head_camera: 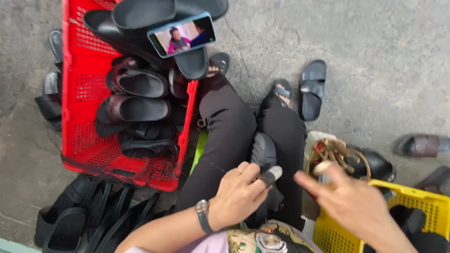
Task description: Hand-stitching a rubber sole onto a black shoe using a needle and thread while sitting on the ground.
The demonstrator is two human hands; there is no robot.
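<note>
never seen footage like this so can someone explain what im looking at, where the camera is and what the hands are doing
There is no machine here. One camera sits on a person's head and looks down at their lap, so the two arms coming in from the bottom are that person's own. They sit on a grey concrete floor in black trousers. The left hand, with a wristwatch and a ring, grips a black sandal resting on the legs. The right hand is blurred and reaches toward a small basket; whether it holds anything is unclear. A red crate on the left is full of black sandals, with a phone propped on top. A yellow crate is at the right.
</note>
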